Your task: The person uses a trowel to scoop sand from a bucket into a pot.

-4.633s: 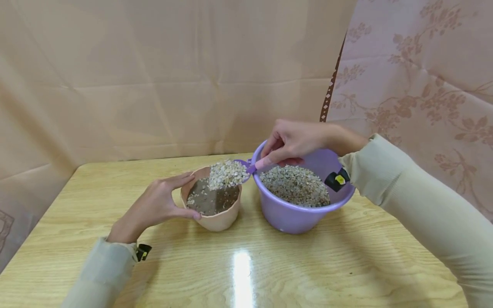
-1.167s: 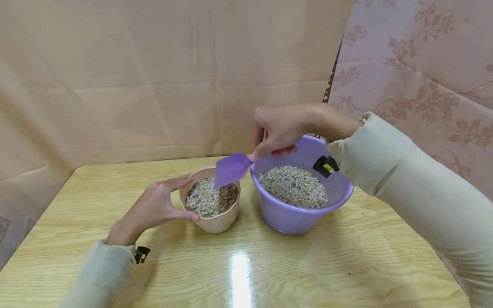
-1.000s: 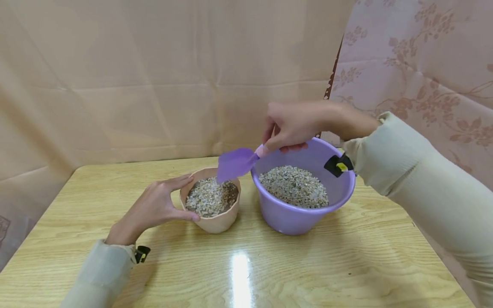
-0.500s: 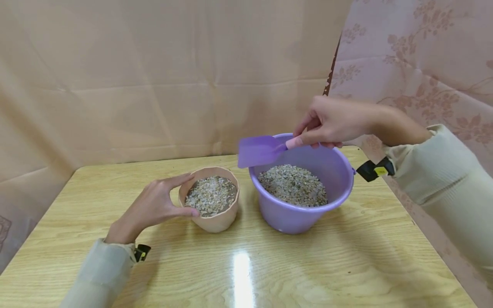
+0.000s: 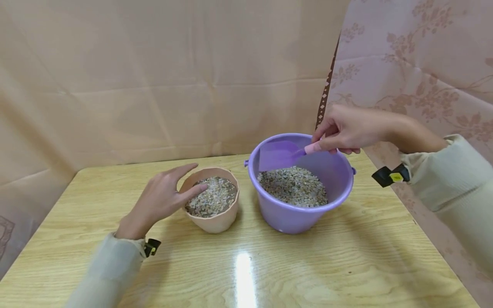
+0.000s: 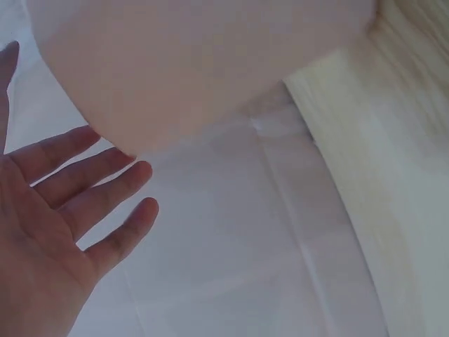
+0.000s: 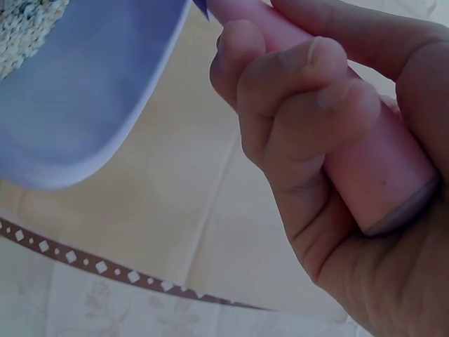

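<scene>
Wooden table point(image 5: 308, 265), pale grain, glossy, one bright glare streak near the front. Left hand point(image 5: 161, 199) lies beside the small pot point(image 5: 215, 220), fingers straight and spread, fingertips at the pot's near rim; whether they touch it cannot be told; the left wrist view shows an open palm next to the pot's smooth curved wall. The pot is round, matte peach plastic, tapering downward, filled close to the rim with coarse pale gravel point(image 5: 209, 199), grey-white and gritty. Just to its right, not touching, stands the bucket point(image 5: 292, 218): lilac plastic, smooth, round with a rolled rim and small side lugs, roughly half full of the same gravel. Right hand point(image 5: 346, 128) is curled tight around the pink cylindrical handle of the scoop point(image 5: 278, 155), thumb and fingers wrapped round it in the right wrist view. The scoop's flat, lilac, squarish blade hangs empty inside the bucket's mouth, above the gravel. Creased peach cloth point(image 5: 154, 85) behind; floral-patterned fabric point(image 5: 416, 64) to the right.
</scene>
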Motion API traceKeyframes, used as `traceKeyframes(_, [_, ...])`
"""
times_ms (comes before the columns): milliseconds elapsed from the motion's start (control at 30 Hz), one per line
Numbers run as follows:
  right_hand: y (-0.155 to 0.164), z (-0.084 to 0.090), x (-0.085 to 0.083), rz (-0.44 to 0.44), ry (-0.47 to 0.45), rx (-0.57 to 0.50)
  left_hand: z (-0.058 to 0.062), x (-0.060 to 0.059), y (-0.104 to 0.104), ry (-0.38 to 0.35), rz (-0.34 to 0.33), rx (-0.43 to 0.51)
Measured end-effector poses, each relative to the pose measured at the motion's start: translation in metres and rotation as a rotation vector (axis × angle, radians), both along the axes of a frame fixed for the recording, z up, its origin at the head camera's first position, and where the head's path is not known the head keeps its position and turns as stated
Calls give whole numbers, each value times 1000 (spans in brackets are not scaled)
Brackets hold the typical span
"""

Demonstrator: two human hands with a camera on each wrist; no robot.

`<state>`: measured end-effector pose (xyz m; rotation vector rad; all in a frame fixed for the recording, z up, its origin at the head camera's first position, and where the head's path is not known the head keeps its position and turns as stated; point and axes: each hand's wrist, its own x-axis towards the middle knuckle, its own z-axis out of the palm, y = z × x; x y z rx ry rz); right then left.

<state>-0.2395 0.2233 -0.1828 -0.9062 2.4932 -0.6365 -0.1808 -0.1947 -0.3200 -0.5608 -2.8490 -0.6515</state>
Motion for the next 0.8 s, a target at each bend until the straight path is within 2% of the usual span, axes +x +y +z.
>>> traceKeyframes(367, [18,-9,-2,-35,-21,84,13,0,34,110,-119,68])
traceKeyframes(633, [22,-13,-1,-97,-61,174,20,-3,59,109,-231,89])
traceKeyframes(800, [22,-10,-1,-107,-64,240,22,-5,72,87,-266,71])
